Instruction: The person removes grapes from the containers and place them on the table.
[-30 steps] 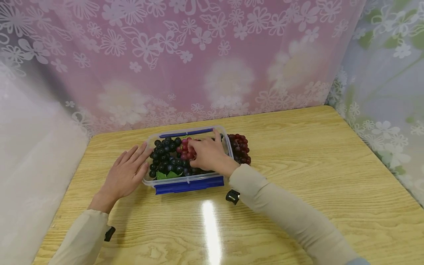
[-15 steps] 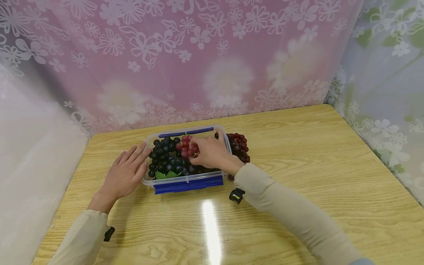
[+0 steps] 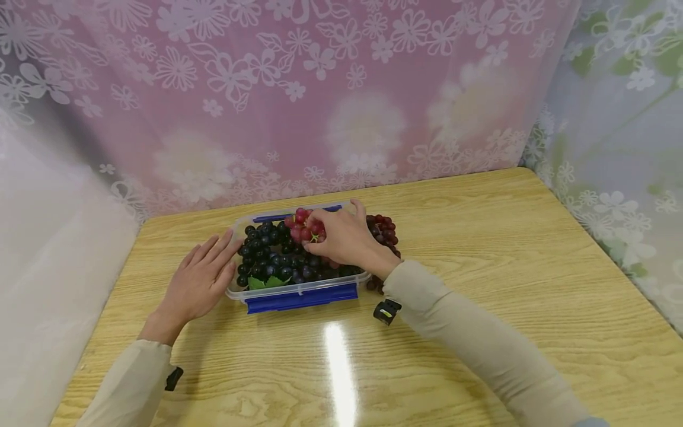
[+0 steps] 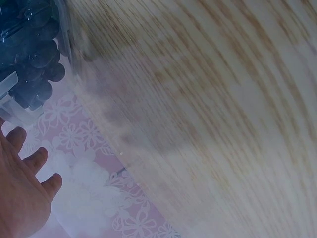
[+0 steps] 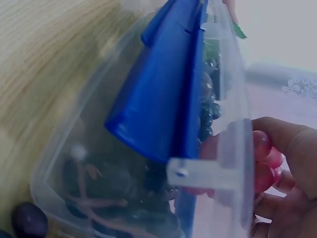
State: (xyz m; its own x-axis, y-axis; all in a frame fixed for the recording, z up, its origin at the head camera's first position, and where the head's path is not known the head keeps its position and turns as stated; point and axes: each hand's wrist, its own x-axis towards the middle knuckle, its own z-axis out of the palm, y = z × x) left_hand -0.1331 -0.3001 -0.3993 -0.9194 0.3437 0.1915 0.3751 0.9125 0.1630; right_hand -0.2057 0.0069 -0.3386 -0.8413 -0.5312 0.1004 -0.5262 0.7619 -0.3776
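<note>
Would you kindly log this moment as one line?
right hand: pinches red grapes above container | left hand: flat against container | table: dark-red bunch

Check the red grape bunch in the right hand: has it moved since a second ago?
Yes. The red grape bunch, pinched by the right hand, has risen toward the container's far blue clip.

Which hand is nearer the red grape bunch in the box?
Right. The right hand pinches the red grape bunch; the left hand rests against the box end, apart from it.

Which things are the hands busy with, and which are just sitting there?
Busy with:
red grapes, pinched by the right hand
box, touched by the left hand
black grapes inside it

Just sitting:
dark red grapes beside the box
table
curtain
</note>
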